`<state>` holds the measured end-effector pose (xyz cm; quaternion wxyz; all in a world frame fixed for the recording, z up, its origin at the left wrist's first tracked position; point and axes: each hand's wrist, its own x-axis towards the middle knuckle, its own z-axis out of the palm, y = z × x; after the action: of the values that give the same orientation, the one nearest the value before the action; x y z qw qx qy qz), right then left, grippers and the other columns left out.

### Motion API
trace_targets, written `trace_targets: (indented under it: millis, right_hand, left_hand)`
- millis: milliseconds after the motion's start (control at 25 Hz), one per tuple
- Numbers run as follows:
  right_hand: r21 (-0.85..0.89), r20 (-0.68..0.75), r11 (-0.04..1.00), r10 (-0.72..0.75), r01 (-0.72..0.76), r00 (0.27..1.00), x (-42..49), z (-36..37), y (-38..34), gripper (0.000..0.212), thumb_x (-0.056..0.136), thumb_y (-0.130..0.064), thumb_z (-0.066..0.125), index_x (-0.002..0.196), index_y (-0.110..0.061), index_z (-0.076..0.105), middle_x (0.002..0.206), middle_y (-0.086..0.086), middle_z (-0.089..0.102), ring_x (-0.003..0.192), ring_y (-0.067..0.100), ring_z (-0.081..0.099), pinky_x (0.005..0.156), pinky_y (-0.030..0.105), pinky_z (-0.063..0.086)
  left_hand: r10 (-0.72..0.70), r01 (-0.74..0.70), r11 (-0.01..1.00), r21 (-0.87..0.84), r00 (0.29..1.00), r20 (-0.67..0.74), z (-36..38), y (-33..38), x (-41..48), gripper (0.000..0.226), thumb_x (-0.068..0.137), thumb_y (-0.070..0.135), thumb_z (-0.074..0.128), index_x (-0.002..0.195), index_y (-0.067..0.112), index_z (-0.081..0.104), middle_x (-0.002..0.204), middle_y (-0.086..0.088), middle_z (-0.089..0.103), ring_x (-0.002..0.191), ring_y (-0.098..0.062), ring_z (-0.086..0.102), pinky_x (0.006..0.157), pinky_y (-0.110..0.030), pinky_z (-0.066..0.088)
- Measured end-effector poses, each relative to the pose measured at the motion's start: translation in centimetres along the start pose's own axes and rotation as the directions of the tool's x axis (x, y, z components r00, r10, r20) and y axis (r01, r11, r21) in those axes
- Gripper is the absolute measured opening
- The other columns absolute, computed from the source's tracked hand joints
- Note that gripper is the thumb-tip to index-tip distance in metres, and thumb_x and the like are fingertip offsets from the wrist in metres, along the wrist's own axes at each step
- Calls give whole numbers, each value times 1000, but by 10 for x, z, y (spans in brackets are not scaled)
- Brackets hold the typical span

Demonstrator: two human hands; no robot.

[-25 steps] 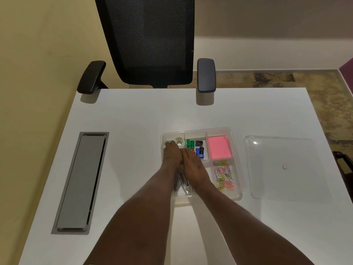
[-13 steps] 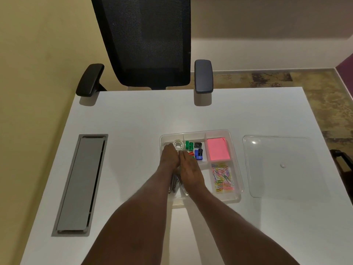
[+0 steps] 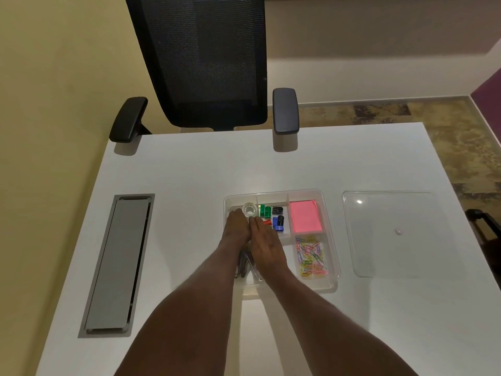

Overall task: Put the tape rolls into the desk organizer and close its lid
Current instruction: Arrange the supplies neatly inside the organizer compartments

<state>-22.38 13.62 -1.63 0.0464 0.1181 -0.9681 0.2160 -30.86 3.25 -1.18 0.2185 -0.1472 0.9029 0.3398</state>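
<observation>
Both your hands have slid back toward the lower frame since a second ago, uncovering the tape roll (image 3: 250, 209) that your fingers hid before. It now sits in the organizer's (image 3: 329, 213) upper-left compartment, just left of the green and blue clips (image 3: 271, 217).

Your left hand (image 3: 235, 229) rests with its fingertips touching the roll's left edge, and your right hand (image 3: 267, 246) lies beside it, fingertips just below the roll. Neither hand closes round the roll: the fingers look flat and loose, so I judge it released. Whether a second roll lies under your palms I cannot tell; they cover the lower-left compartment, where only some dark, thin items (image 3: 245, 264) show between your wrists.

The pink notes (image 3: 305, 216) and the paper clips (image 3: 311, 258) fill the organizer's right side.

What this means for you: the roll is in, or nearly settled. No other roll shows on the desk (image 3: 189, 185), so filling looks finished. The lid (image 3: 390, 232) lies flat, well apart, at the frame's right, so closing is not yet begun. Your right hand is the nearer one to fetch it.
</observation>
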Motion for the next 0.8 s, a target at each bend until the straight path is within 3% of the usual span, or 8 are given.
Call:
trace_targets:
  millis: [160,280,400,480,560,680,800]
  right_hand:
    - [-41,-23,996,-85,84,996,-8,-10,2,70,70,-19,94,129,4,65,126,24,70,118,36,69,91,47,61]
    - [-82,-10,991,-108,107,994,-10,-21,0,66,67,-20,96,123,2,70,125,22,71,118,35,69,92,47,61]
    - [-75,19,991,-111,112,994,-16,-31,-2,65,65,-21,97,121,1,72,123,22,72,116,35,70,92,46,61]
    - [-88,2,989,-122,122,992,-28,-35,-1,62,68,-21,95,121,1,72,124,23,72,116,35,70,94,45,60]
    - [-125,-20,983,-139,136,990,-45,-40,1,57,73,-22,92,121,1,72,124,23,71,117,35,70,99,44,59]
    - [-168,0,980,-111,109,994,-76,-48,5,58,74,-24,91,124,-2,71,129,20,70,120,33,68,105,44,52]
    - [-194,40,978,-71,78,997,-110,-59,7,58,73,-18,93,124,-3,71,131,19,69,122,34,67,98,49,58]
  left_hand:
    - [-46,44,998,-49,997,-57,-5,5,-16,32,107,21,56,127,-3,67,128,-19,71,114,-31,70,85,-32,54]
    - [-79,63,972,-225,995,-64,-7,8,-36,42,112,20,35,141,-4,54,142,-23,61,124,-37,64,82,-29,46]
    - [-61,38,983,-180,990,-124,-7,6,-64,40,112,23,34,140,2,54,141,-20,58,131,-39,58,76,-24,48]
    - [45,-30,995,92,985,-166,-7,0,-84,32,110,23,44,136,8,56,138,-14,57,128,-33,59,93,-35,54]
    - [142,-84,943,321,976,-162,-1,-11,-107,38,107,22,54,143,10,52,144,-13,54,132,-29,55,109,-38,51]
    - [210,-127,911,392,962,-175,14,-31,-141,49,109,28,52,154,15,41,161,-10,42,149,-27,42,125,-38,37]
    - [213,-138,883,449,970,-120,26,-50,-172,63,108,9,42,166,15,18,177,-10,11,165,-28,7,135,-47,9]
